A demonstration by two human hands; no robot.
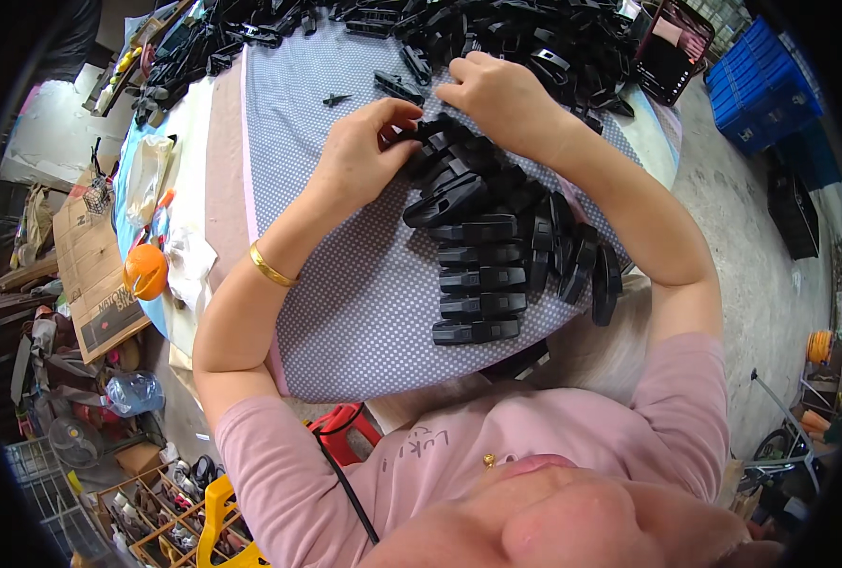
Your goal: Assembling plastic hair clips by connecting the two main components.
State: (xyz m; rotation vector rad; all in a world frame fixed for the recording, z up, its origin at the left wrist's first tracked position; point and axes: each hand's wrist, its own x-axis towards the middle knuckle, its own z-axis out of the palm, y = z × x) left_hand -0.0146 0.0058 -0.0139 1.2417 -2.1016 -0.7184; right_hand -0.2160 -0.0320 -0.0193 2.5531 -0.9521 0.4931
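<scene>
My left hand (356, 159) is over the cloth-covered table, its thumb and index finger closed around the end of a black plastic piece (430, 128). Just right of it and a little farther away, my right hand (504, 102) has its fingers curled together. Whatever they may hold is too hidden to make out. Below both hands lie many black plastic clip-like pieces, some heaped and some set side by side in a row (479, 280). More of these pieces lean in a second group (577, 260) to the right.
A big pile of black pieces (515, 28) covers the table's far edge. The dotted cloth (345, 322) spreads nearer me. A phone (672, 47) stands at the far right by a blue crate (760, 85). An orange round object (145, 272) sits at the left edge.
</scene>
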